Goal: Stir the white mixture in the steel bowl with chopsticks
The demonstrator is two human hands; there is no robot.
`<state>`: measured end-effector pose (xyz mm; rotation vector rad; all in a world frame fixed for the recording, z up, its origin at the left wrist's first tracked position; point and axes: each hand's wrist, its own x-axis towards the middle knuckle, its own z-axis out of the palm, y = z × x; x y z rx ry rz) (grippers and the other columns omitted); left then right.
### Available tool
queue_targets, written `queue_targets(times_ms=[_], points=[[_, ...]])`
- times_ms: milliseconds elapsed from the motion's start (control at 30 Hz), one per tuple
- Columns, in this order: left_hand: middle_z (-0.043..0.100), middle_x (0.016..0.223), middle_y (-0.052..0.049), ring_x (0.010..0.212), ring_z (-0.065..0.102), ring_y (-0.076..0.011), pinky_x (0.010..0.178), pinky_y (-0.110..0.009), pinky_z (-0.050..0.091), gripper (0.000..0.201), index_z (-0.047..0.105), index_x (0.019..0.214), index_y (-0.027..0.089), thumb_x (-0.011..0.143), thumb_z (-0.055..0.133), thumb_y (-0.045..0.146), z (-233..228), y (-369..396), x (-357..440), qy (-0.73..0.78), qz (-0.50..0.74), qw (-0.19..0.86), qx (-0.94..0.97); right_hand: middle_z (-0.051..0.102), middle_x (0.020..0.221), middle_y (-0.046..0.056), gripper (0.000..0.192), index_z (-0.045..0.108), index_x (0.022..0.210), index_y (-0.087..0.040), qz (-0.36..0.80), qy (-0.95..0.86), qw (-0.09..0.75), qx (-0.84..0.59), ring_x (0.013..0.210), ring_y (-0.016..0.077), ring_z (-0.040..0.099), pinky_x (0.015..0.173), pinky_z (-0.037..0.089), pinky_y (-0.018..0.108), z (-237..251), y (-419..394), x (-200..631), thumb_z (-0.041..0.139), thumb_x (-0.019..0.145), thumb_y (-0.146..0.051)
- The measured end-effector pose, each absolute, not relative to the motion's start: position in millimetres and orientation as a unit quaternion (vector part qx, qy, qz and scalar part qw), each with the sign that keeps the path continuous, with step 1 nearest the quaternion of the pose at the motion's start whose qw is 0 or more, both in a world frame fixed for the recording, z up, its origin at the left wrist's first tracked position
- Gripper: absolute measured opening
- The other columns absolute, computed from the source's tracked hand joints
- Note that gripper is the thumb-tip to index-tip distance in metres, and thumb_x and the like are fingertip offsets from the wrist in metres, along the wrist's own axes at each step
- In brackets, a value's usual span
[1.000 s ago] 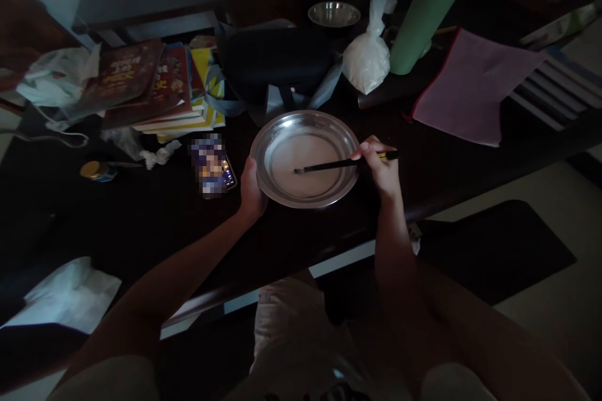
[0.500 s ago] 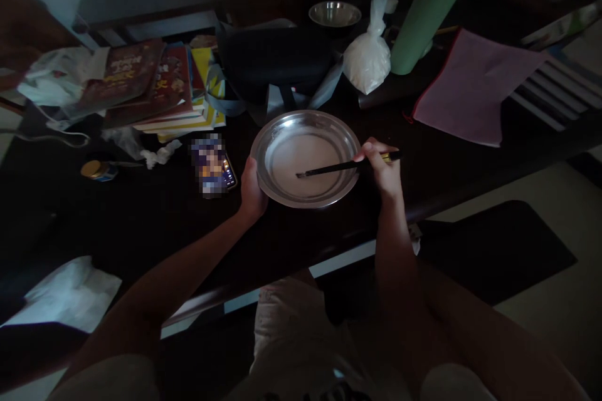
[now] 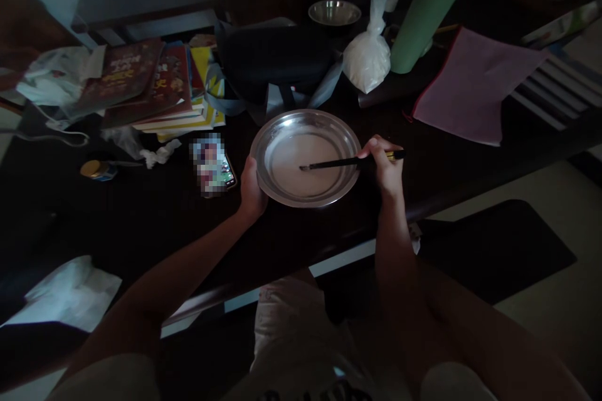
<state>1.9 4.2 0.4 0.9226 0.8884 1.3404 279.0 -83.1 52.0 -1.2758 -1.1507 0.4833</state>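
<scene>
**Steel plate gripped at its left rim, chopsticks resting inside it**

Steel plate (image 3: 305, 158) sits on the dark table (image 3: 141, 213) near the front edge, directly between your two hands. Nearest you, your forearms reach up from the bottom of the view toward it. Your left hand (image 3: 251, 189) is closed on the plate's near-left rim, thumb over the edge. Your right hand (image 3: 383, 166) is just off the plate's right rim, fingers closed around a pair of dark chopsticks (image 3: 341, 163). They run almost level from your hand leftward across the rim, and their tips lie near the middle of the plate, in the pale whitish layer that covers its flat bottom.

Just left of your left hand a phone (image 3: 212, 165) lies on the table with its screen lit. Farther left lie a small yellow-capped object (image 3: 96, 170) and a crumpled white scrap (image 3: 157, 153).

Beyond the phone, a stack of books (image 3: 155, 88) fans out at the far left. Behind the plate is a dark bag (image 3: 273, 62) with pale straps. To the far right of that stands a knotted plastic bag (image 3: 369, 56) of white powder, touching a green roll (image 3: 426, 9) that leans away to the right. A pink cloth (image 3: 475, 84) lies well right of the plate. Farthest back, a small steel bowl (image 3: 334, 12) sits behind the dark bag.
</scene>
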Motion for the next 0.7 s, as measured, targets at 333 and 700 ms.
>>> queue_targets(times_ms=[333,700], points=[[0.085,0.122,-0.005,0.133,0.074,-0.0288,0.118,-0.044,0.059,0.041,0.078,0.104,0.027,0.099,0.071,0.067,-3.8,5.2,0.4,0.389,0.578,0.598,0.397,0.070,0.067,0.001,0.064,0.070,0.059,-0.029,0.229,-0.497,0.623,-0.559,0.074,0.0226,0.066,0.084,0.057,0.047,55.0,-83.9,276.5,0.069,0.091,-0.084],[0.086,0.119,-0.004,0.130,0.075,-0.0285,0.116,-0.042,0.060,0.039,0.081,0.106,0.026,0.099,0.073,0.064,1.0,3.1,1.5,0.383,0.577,0.609,0.387,0.068,0.067,0.001,0.063,0.069,0.059,-0.030,0.210,-0.508,0.619,-0.561,0.075,0.0226,0.066,0.081,0.056,0.045,52.4,-83.1,277.1,0.070,0.090,-0.084]])
